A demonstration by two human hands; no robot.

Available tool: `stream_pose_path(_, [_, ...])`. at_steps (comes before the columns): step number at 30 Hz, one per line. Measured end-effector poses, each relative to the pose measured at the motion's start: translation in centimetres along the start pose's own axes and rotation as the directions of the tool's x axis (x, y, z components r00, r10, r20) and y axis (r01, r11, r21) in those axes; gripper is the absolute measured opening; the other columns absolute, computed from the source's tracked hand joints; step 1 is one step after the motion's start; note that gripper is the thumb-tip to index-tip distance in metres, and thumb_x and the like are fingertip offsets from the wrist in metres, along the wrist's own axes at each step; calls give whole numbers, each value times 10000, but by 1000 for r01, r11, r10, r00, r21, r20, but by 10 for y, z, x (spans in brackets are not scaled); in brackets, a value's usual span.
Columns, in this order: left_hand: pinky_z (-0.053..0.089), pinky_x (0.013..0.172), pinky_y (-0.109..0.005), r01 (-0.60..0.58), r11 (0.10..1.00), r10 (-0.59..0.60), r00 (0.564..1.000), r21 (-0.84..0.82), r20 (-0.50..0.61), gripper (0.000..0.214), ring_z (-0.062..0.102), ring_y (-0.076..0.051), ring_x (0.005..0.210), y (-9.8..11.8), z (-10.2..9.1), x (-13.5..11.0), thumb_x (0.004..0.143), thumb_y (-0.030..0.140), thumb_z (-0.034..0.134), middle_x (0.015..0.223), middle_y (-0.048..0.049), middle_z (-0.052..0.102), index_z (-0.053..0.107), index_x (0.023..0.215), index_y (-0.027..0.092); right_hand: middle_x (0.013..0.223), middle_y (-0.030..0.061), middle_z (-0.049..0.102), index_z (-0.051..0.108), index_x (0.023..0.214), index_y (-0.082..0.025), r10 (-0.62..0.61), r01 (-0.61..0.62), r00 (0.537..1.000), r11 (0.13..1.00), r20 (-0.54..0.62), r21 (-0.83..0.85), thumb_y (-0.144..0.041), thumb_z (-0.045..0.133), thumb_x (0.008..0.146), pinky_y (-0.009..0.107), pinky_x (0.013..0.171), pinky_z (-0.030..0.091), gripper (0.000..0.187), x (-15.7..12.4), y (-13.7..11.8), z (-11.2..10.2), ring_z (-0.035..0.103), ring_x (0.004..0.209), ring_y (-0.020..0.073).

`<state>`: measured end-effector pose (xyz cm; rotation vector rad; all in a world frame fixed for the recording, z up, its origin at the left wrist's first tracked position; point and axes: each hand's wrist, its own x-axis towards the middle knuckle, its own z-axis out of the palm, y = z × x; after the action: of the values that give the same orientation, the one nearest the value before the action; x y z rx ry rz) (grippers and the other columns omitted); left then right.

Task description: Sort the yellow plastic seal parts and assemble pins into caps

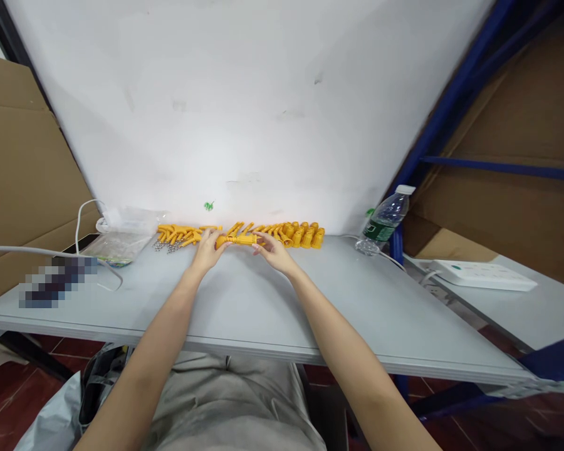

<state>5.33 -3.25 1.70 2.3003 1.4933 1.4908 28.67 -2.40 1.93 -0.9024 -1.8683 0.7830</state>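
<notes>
Both my arms reach across a grey table [244, 307] to its far edge. Between the fingertips of my left hand [208, 247] and my right hand [271, 248] lies a yellow plastic piece [237, 239], held level, each hand pinching one end. Behind it, along the white wall, runs a row of several like yellow pieces [301, 235]. To the left lie more yellow pieces with metal pins [173, 237].
A clear plastic bag [120, 233] and a white cable [82, 216] lie at the far left. A water bottle [384, 220] stands at the far right. A white power strip [482, 274] rests on a second table. Cardboard and blue shelving flank the wall.
</notes>
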Motion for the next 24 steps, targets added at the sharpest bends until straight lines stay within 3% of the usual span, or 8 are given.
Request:
stream_pose_path(6, [530,808,-321,17,1000,-16,999,-3,41,244,589,-142,814,-12,7,-2,838,317,652,1102,-62,534,628,1054,208,1068,98,633,552,1254,-197,4,-5,1000,999,-16,-33,-473,592,851,415,815,548,490,-1,6,6,685,726,184])
stream_pose_path(10, [473,995,-424,45,998,-46,998,45,30,380,542,-249,1168,-19,11,-5,824,271,646,1279,-119,481,570,1191,207,1130,114,633,561,1215,-211,-44,35,994,995,-103,-89,-441,598,841,414,844,537,440,-1,8,9,661,864,212])
stream_pose_path(12, [438,1041,-460,58,996,-60,998,71,26,401,493,-277,1248,-20,11,-6,826,244,626,1310,-135,472,554,1219,203,1207,124,611,558,1199,-219,-99,76,979,988,-177,-133,-420,584,847,417,872,527,406,0,7,8,634,952,227])
stream_pose_path(16, [435,1047,-473,45,996,-48,998,80,41,341,512,-274,1228,-19,12,-6,838,224,591,1303,-128,492,572,1178,207,1267,132,578,538,1209,-217,-214,124,926,951,-312,-284,-339,508,880,425,940,491,353,7,1,-3,585,1067,241])
stream_pose_path(19, [460,1018,-466,40,995,-46,997,91,62,291,529,-273,1207,-17,13,-7,844,220,579,1303,-129,496,594,1133,201,1317,133,556,523,1243,-208,-258,111,905,911,-338,-398,-244,443,880,429,997,452,374,15,-4,-16,531,1191,251])
stream_pose_path(24, [471,1003,-445,39,994,-47,996,101,75,264,549,-256,1176,-17,15,-8,842,196,569,1279,-135,506,610,1102,180,1378,104,537,500,1311,-191,-175,-18,950,796,-259,-605,-101,350,849,426,1036,404,494,28,-3,-39,507,1250,251])
